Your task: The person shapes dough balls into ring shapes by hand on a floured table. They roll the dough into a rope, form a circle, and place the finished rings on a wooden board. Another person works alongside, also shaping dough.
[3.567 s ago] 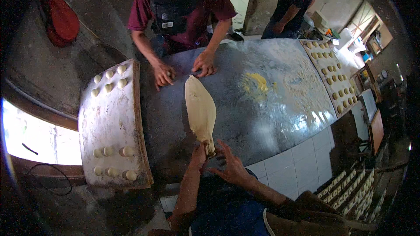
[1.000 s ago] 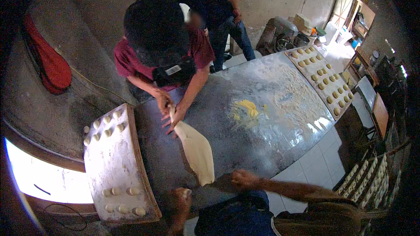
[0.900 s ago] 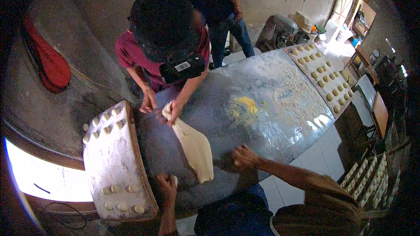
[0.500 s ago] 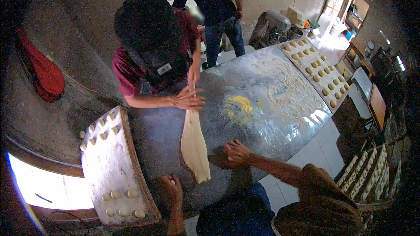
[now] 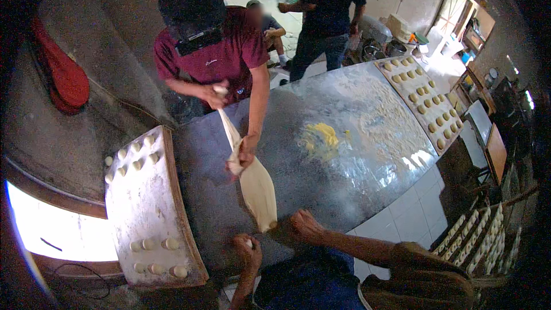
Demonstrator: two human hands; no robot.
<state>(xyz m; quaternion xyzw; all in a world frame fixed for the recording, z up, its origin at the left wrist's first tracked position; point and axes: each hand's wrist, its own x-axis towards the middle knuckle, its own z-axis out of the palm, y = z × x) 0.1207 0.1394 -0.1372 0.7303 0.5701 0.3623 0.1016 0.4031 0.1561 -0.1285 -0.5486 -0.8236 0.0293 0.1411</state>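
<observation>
My left hand (image 5: 247,250) is closed around a small pale dough piece (image 5: 249,243) at the table's near edge. My right hand (image 5: 307,227) rests with curled fingers on the metal table (image 5: 344,183); whatever it covers is hidden. Between and beyond them lies a long sheet of dough (image 5: 258,195). A co-worker in a maroon shirt (image 5: 218,57) grips its narrow far part with one hand (image 5: 241,155), while their other hand (image 5: 215,95) holds the far end raised.
Boards of dough balls lie left (image 5: 146,206) and right (image 5: 416,89). Flour (image 5: 396,132) and a yellow smear (image 5: 324,138) mark the table. A tray rack (image 5: 470,235) stands lower right. A person in dark clothes (image 5: 324,17) stands behind, another (image 5: 270,34) sits farther back.
My hands have released the dough sheet's near end seen earlier and moved apart. The co-worker has taken hold of the dough and since pulled its far end upward and left. The standing person has shifted right.
</observation>
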